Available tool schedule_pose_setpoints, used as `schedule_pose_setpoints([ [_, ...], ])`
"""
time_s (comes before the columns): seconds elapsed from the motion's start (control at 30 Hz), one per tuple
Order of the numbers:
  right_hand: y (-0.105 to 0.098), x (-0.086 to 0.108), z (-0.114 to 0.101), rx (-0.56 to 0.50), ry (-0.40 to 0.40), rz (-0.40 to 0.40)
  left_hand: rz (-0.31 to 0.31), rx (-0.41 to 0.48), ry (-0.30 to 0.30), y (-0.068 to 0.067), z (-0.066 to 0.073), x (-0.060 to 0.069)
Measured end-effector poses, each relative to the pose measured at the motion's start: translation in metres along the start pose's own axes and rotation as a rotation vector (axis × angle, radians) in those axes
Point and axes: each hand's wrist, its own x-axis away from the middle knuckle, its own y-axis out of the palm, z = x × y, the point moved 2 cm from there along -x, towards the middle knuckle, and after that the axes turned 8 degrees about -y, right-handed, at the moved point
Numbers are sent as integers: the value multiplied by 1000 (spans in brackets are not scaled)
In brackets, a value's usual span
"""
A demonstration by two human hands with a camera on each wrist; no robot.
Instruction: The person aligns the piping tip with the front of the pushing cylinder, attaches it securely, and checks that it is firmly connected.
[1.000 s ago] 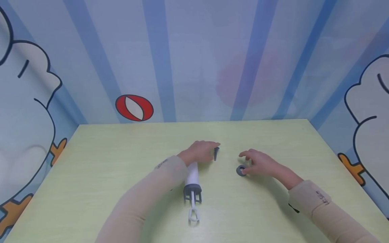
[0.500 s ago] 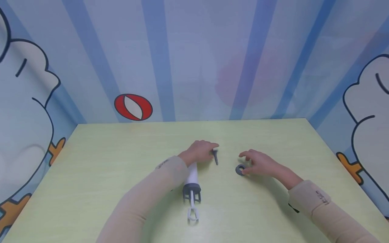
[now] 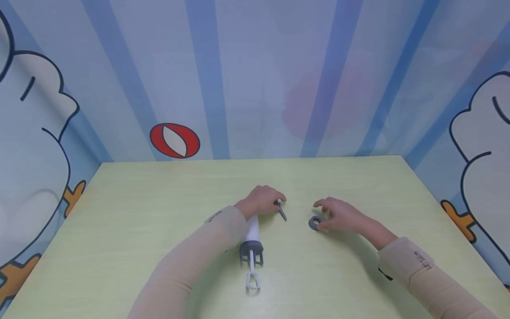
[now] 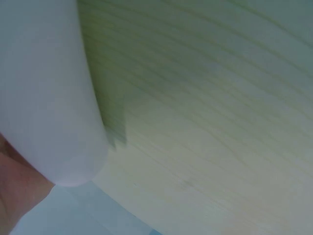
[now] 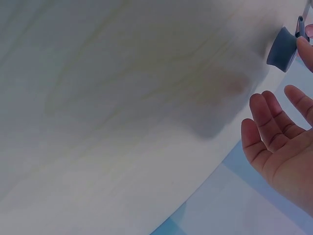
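Pale wood-grain tabletop [image 3: 179,212], grey-ended white tube [image 3: 251,231] on it half hidden by the left sleeve [image 3: 228,225], slim dark stick [image 3: 282,213] is pinched in the left hand [image 3: 262,199], chunky grey ring [image 3: 311,223] is just thumbed by the loosely spread right hand [image 3: 342,215]

A smooth white tube [image 4: 49,93] partly hides my left hand [image 4: 20,192]; across it from my fingers spreads a wood-grained tabletop [image 4: 210,132].
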Motion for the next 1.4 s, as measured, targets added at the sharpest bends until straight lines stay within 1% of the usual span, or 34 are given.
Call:
schedule_pose_setpoints([
  [0.17, 1, -1, -2, -3, -10, -3, 3, 15, -3, 1, -3, 0],
  [0.3, 2, -2, -4, -8, -13, -8, 6, 51, -13, -1, -5, 3],
  [0.47, 4, -2, -5, -10, -10, -18, 37, 80, -15, -5, -9, 6],
  [0.6, 4, -3, -6, -13, -13, -17, 59, 122, -14, -10, -10, 9],
  [0.83, 6, -3, -8, -7, -36, -17, 61, 188, -7, -17, -10, 16],
  [0.97, 8, -5, -8, -8, -33, -20, 79, 239, -6, -18, -12, 19],
  [1.13, 8, -5, -9, -31, -20, -25, 121, 309, -3, -18, -15, 24],
  [1.2, 6, -6, -10, -42, -38, -17, 136, 338, -12, -19, -17, 26],
  [1.4, -1, -7, -12, -83, -57, 8, 173, 431, -47, -20, -25, 32],
])
